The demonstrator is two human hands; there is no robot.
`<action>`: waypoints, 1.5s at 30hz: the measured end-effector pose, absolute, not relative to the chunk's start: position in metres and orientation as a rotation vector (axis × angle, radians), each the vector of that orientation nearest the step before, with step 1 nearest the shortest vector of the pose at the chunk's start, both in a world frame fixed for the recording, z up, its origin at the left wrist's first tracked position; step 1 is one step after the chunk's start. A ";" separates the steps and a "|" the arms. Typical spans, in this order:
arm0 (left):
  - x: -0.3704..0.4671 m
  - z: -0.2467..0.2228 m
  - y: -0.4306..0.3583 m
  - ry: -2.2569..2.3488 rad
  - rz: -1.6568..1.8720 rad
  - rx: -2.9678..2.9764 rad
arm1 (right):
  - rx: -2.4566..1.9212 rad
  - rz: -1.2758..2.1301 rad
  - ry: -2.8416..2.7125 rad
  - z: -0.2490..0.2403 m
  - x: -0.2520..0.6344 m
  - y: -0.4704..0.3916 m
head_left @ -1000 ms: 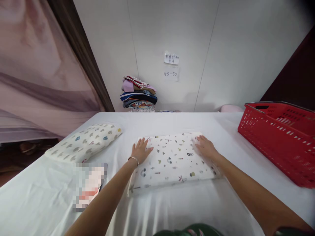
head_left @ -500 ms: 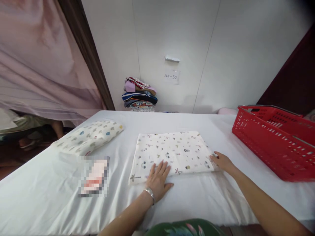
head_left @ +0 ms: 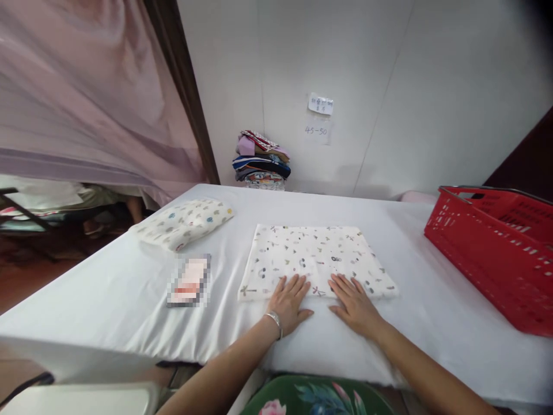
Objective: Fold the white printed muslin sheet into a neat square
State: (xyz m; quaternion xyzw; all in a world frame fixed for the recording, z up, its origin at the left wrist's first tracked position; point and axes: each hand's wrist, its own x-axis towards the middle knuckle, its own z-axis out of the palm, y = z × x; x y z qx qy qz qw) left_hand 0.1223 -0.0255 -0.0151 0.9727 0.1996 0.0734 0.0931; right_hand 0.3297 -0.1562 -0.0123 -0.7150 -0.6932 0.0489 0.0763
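A folded white cloth [head_left: 317, 253] printed with small palm trees and rainbows lies flat on the white-covered table [head_left: 242, 340] in front of me. My left hand [head_left: 287, 302], with a silver bangle at the wrist, rests flat with spread fingers on the cloth's near edge, left of its middle. To the right of it, my right hand [head_left: 354, 302] lies flat too, its fingertips on the same edge. Neither hand grips anything. Farther left sits a second white cloth [head_left: 185, 223] with a grey and blue print, loosely bunched.
A red plastic basket [head_left: 488, 259] stands on the table's right side. Left of the cloth is a blurred-out flat rectangular object [head_left: 189, 282]. Behind the table, a stack of folded fabrics [head_left: 261, 160] rises against the white wall [head_left: 345, 52]. A pink curtain [head_left: 86, 104] hangs at left.
My right hand has let go of the cloth's right edge and moved left onto its near edge, fingers flattened. My left hand stays on the cloth. The view has shifted slightly.
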 end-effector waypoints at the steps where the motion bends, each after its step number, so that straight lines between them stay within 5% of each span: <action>1: 0.117 -0.013 -0.025 0.612 0.219 2.881 | -2.148 0.120 -2.080 -0.017 0.330 -0.158; 17: 0.022 -0.003 0.002 1.610 0.552 2.388 | -2.000 0.054 -2.126 -0.007 0.290 -0.127; 30: 0.017 0.009 0.023 1.585 0.455 2.251 | -1.989 0.073 -2.166 -0.027 0.285 -0.124; 36: 0.072 0.035 0.057 1.389 0.707 2.593 | -1.997 0.108 -2.183 -0.030 0.285 -0.122; 42: 0.111 -0.001 0.102 1.370 0.130 2.574 | -1.985 0.277 -2.175 -0.011 0.284 -0.122; 45: 0.110 -0.016 0.113 1.371 0.131 2.591 | -2.027 0.294 -2.078 0.007 0.304 -0.121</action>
